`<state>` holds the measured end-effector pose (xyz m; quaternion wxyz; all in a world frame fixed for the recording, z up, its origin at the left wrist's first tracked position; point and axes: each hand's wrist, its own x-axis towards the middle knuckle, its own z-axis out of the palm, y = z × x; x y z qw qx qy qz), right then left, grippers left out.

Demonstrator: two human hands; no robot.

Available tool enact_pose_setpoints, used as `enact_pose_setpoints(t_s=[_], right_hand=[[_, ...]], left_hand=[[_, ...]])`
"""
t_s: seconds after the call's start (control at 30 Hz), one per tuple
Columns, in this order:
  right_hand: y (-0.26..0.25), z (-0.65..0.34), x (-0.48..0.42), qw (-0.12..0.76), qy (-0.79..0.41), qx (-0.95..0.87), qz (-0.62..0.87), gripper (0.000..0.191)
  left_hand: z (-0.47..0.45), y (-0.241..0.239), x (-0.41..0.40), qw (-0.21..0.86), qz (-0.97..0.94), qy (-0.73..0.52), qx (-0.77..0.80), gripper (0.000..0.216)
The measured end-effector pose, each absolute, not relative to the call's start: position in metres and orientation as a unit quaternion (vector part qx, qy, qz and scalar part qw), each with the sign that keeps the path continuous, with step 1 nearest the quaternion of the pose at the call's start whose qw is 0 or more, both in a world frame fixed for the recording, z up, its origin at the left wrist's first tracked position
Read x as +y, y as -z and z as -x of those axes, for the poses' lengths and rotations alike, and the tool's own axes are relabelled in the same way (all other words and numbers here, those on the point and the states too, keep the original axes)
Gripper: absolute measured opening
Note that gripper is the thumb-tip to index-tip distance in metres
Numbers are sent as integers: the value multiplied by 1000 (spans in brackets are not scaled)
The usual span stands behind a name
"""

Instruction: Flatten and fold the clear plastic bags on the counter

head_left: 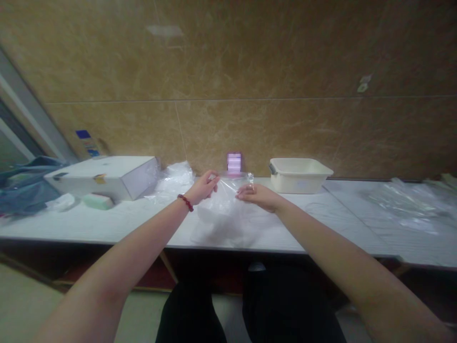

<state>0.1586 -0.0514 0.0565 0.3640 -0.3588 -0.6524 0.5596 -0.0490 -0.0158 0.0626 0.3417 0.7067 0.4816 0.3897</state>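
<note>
1. Closest to us, our left forearm and right forearm reach in from the lower corners, with dark trouser legs below the table.
2. Our left hand, just past a red bracelet, has its fingertips bent onto a clear plastic bag, seemingly pinching its edge; our right hand appears to grip the other side (how tightly, we cannot tell).
3. The bag spreads between our hands over the middle of the table.
4. We judge that the thin film could slip from a light pinch, cling to itself, or tear if our hands pulled unevenly.
5. A purple-edged panel stands right behind the bag, so a forward push might knock it.
6. On our left, loose plastic beside a white box limits sideways room; on our right, a cream basin stands near the hand, and clear wrapping lies well apart.
</note>
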Motion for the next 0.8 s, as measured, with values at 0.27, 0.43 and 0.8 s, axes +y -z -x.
enact_pose_setpoints(t_s=[0.27, 0.43, 0.8], right_hand=[[-55, -170, -49, 304, -400, -724, 472, 36], [-75, -192, -51, 145, -412, -791, 428, 40], [-91, -167, -6, 267, -479, -684, 481, 22]], left_hand=[[54, -70, -13, 288, -730, -383, 488, 25], [58, -74, -13, 274, -735, -378, 492, 25], [51, -78, 19, 295, -761, -378, 436, 38]])
